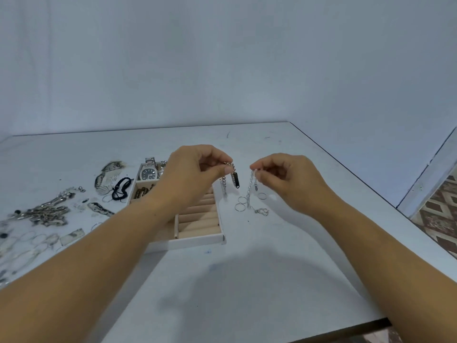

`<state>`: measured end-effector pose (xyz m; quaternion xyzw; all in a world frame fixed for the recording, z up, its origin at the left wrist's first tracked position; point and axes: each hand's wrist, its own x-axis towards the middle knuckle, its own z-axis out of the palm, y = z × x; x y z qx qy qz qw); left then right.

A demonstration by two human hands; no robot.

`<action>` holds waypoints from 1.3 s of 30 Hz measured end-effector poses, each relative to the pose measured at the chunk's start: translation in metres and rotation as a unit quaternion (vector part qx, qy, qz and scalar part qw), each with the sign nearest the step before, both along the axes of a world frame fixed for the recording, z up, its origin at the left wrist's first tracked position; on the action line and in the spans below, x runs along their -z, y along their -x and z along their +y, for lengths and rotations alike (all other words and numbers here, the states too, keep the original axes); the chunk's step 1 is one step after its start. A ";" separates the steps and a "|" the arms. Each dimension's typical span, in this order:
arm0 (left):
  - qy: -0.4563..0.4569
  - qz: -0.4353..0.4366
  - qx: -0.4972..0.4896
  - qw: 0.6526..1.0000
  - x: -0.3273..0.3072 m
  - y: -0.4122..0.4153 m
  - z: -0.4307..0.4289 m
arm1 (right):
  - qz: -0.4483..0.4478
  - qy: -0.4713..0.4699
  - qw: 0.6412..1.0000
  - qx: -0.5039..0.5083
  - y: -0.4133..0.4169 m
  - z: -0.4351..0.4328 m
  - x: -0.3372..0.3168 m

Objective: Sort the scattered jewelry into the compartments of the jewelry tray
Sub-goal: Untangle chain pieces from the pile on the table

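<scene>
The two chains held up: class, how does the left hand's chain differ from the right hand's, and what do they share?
The left chain has chunky links and a black bar; the right chain is thin and plain. The left chain hangs by the tray's edge; the right chain hangs over loose rings. Both dangle, pinched by fingers at the top.

A white table [272, 268] stands against a plain pale wall [222, 58]; patterned floor [435, 214] at right.
</scene>
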<state>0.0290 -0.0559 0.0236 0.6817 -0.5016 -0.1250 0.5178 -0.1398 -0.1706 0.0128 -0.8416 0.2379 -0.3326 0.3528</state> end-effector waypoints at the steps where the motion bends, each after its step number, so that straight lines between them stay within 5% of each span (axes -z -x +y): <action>1: 0.005 0.003 -0.006 1.000 -0.004 -0.003 0.005 | -0.011 -0.011 1.000 -0.004 -0.002 0.002 -0.006; 18: 0.067 0.042 -0.096 0.992 -0.015 -0.077 0.107 | 0.010 -0.101 0.987 -0.127 -0.097 0.059 -0.050; 26: 0.089 0.111 -0.084 0.986 0.011 -0.085 0.104 | -0.091 -0.183 0.973 -0.108 -0.116 0.068 -0.014; 39: 0.054 0.090 -0.075 0.992 0.033 -0.090 0.102 | -0.144 -0.154 0.971 -0.110 -0.114 0.068 -0.008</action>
